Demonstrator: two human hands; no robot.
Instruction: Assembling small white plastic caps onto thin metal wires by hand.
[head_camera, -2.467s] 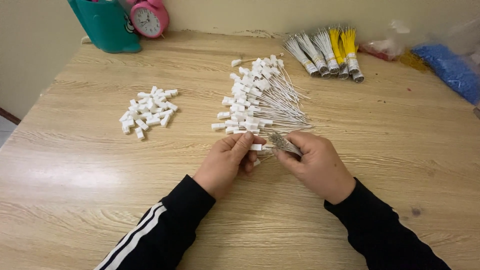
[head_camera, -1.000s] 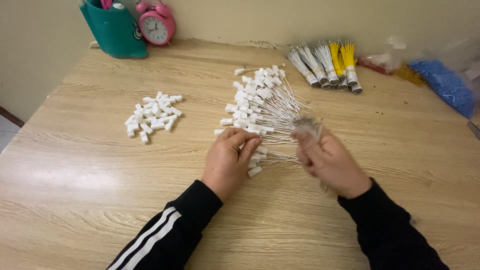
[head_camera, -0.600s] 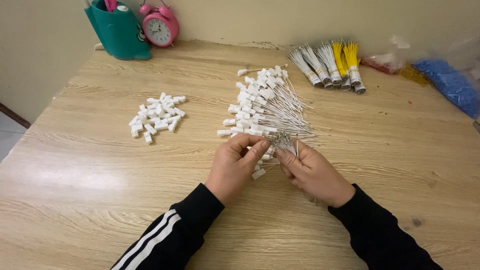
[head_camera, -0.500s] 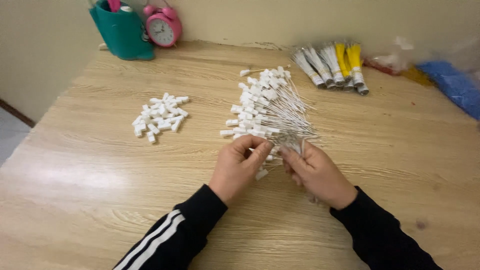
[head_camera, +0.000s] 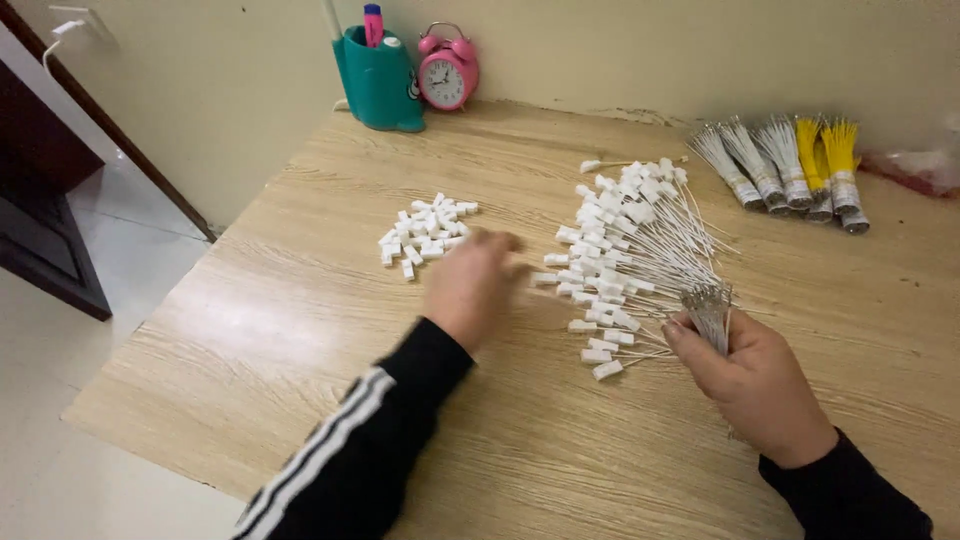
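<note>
Your left hand (head_camera: 470, 285) has left the wires, blurred, grip unclear, reaching toward the white caps (head_camera: 425, 232); your right hand (head_camera: 755, 380), gripping the wire bundle (head_camera: 708, 305) on the desk (head_camera: 560, 440), could loosen and spill it.

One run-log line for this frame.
left hand: open, reaching toward cap pile | right hand: holds wire bundle | fanned capped wires between | table

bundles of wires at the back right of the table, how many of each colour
Banded wire bundles by the wall:
Silver wire bundles: 3
Yellow wire bundles: 2
Total: 5
A further one may lie hidden behind these.
</note>
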